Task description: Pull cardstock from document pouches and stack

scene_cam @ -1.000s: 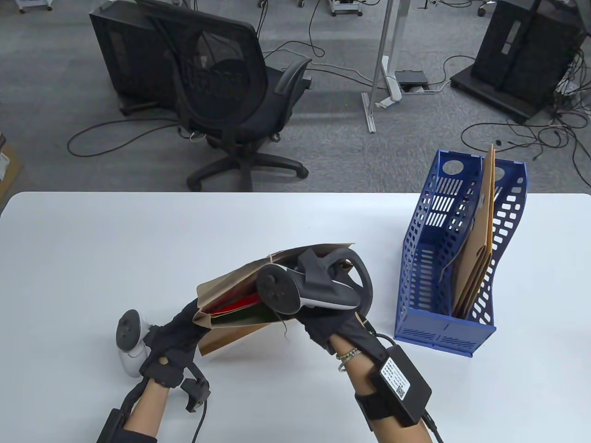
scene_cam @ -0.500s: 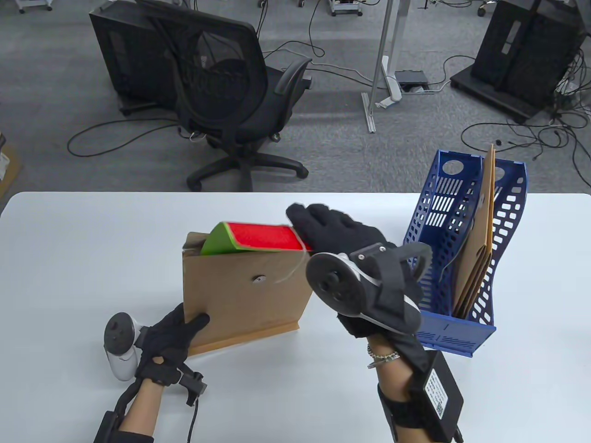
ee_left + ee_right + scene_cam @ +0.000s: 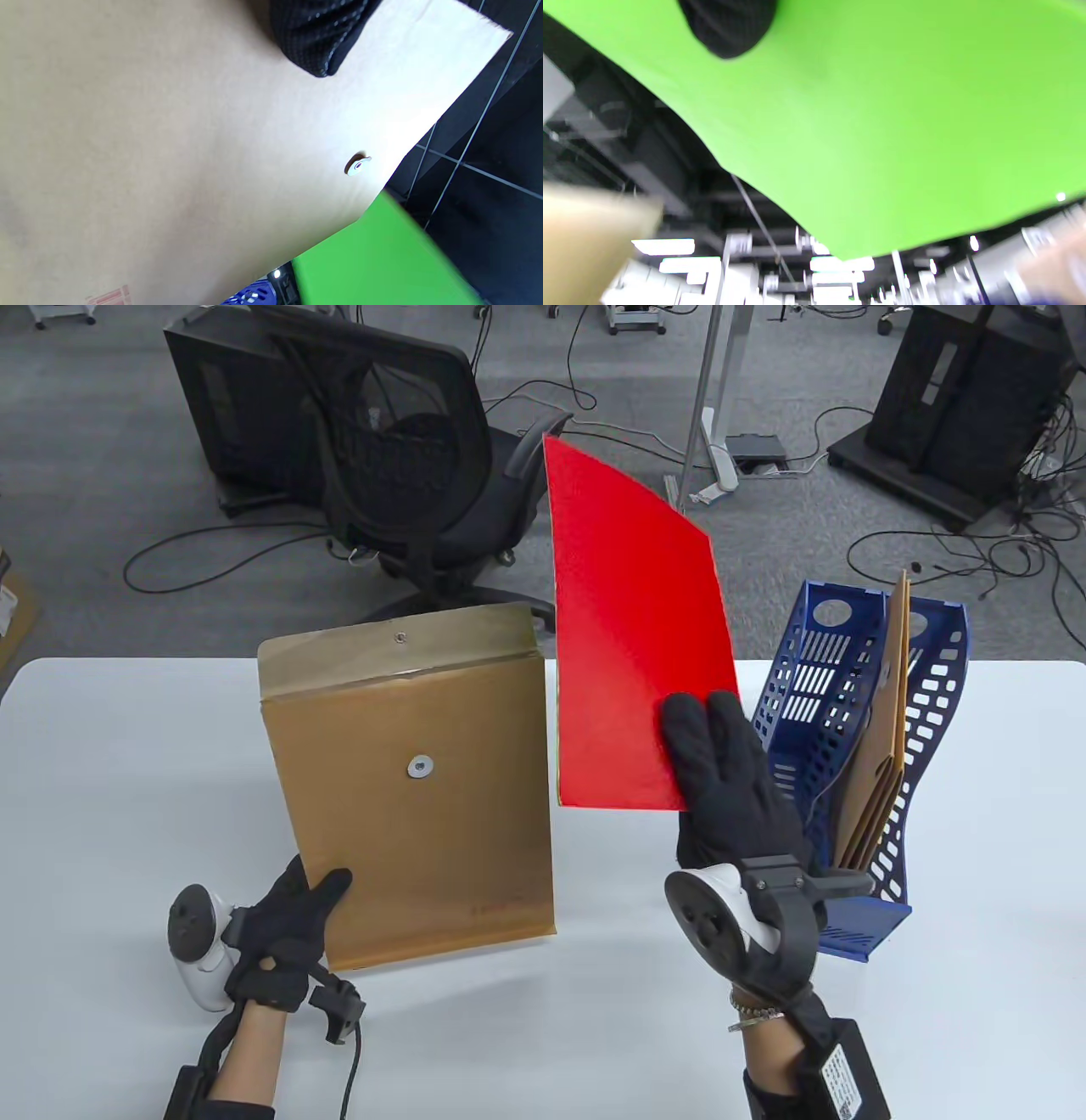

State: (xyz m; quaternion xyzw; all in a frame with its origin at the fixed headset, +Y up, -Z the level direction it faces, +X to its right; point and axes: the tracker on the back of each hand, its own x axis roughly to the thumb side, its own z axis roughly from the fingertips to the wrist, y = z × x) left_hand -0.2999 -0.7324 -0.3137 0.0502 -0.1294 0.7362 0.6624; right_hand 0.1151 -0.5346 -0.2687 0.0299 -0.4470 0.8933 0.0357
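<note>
Fingers (image 3: 704,729) of the right hand (image 3: 734,806) lie together, flat on the red face of the cardstock (image 3: 632,645), pinching its lower right corner and holding it upright, fully clear of the pouch (image 3: 407,780) and just beside its right edge. Table view: the left hand (image 3: 284,933) grips the pouch's lower left corner, thumb on the front, and keeps it standing above the worktop (image 3: 127,780) with the flap open; further pouches (image 3: 878,763) stand in the blue file rack (image 3: 797,746) at right. Judged from this, the extraction step is complete and stacking comes next: the sheet needs laying flat on the worktop and the emptied pouch setting aside. Left wrist view: one gloved fingertip (image 3: 314,46) presses the pouch's tan face near its white fastener disc (image 3: 358,165); a green surface, apparently the cardstock's reverse, shows below. Right wrist view: one fingertip (image 3: 729,25) rests on that green reverse, so the sheet is clamped between thumb and fingers; the rest is blurred.
</note>
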